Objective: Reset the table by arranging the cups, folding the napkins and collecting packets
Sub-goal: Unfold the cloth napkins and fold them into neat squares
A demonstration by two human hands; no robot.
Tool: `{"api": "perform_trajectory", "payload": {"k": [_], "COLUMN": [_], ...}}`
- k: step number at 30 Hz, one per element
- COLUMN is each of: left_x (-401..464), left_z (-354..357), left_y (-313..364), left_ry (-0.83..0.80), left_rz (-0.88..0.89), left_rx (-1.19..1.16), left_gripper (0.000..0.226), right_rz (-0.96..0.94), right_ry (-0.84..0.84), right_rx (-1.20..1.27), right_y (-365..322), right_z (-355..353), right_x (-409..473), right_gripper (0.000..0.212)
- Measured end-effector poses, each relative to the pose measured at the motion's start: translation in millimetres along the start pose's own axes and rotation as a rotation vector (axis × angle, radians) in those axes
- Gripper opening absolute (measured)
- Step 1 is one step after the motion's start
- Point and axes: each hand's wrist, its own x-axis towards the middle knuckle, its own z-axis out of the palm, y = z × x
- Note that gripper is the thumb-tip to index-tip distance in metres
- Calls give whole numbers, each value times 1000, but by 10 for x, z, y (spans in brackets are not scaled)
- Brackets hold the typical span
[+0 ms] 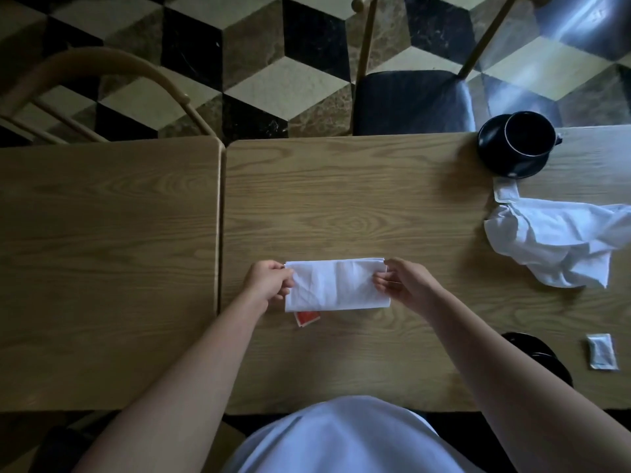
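A white napkin (336,285), folded to a long rectangle, is held flat on the wooden table (358,206) near the front edge; its left short end is pinched by the left hand (269,280) and its right short end by the right hand (401,285), fingers curled over the cloth at both ends; the grip at opposite ends is judged to keep the layers aligned and taut for a further fold. The cloth appears thin and soft, with faint creases and stacked edges visible along the far side; it is expected to slip out of register if either end is released early.

A red packet (307,317) is partly covered by the napkin's near left corner, only its lower part showing; it is judged not yet collected. A second napkin (553,240) lies crumpled and unfolded at the right, its fabric bunched in loose ridges, one corner reaching towards a black saucer (491,158) on which a black cup (529,134) stands, glossy and round. A pale, flat, rectangular packet (601,351) lies near the right edge, well apart from the hands; a dark rounded object (539,353) beside the right forearm cannot be identified.

The table surface is matt with pronounced grain; a second table (102,250) abuts it at the left.
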Motion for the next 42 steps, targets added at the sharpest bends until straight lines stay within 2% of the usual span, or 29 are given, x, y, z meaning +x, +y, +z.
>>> {"api": "perform_trajectory", "payload": {"k": [8, 10, 12, 14, 17, 18, 20, 24, 30, 34, 38, 42], "left_x": [91, -8, -178, -345, -479, -482, -462, -390, -327, -243, -130, -78], "left_z": [123, 152, 215, 315, 471, 508, 553, 572, 551, 416, 127, 38], "left_y": [2, 35, 53, 30, -72, -110, -177, -286, -318, -375, -406, -380], "left_ry": [127, 233, 273, 134, -171, -219, -240, -254, -222, -169, -144, -156], "left_rz": [56, 178, 348, 501, 562, 562, 545, 495, 468, 453, 363, 335], "left_rx": [114, 322, 556, 593, 661, 715, 772, 788, 746, 711, 641, 663], "left_gripper": [16, 28, 28, 15, 13, 15, 15, 14, 24, 19, 19, 16], "right_rz": [5, -70, -218, -302, -302, -314, -347, -305, -309, -323, -314, -309], "right_ry": [55, 114, 191, 139, -137, -196, -204, -167, -126, -81, -13, -12], "right_rx": [-129, -238, -424, -570, -817, -932, -1141, -1280, -1245, -1301, -1292, -1350], "right_y": [-59, -61, -39, 25, 195, 256, 360, 495, 565, 517, 412, 394], "right_z": [66, 93, 154, 266, 489, 554, 645, 686, 653, 418, 85, 139], "right_x": [84, 40, -27, -123, -247, -260, -259, -168, -97, -78, -36, -10], "right_gripper": [15, 14, 10, 11, 15, 18, 19, 21, 19, 22, 19, 21]}}
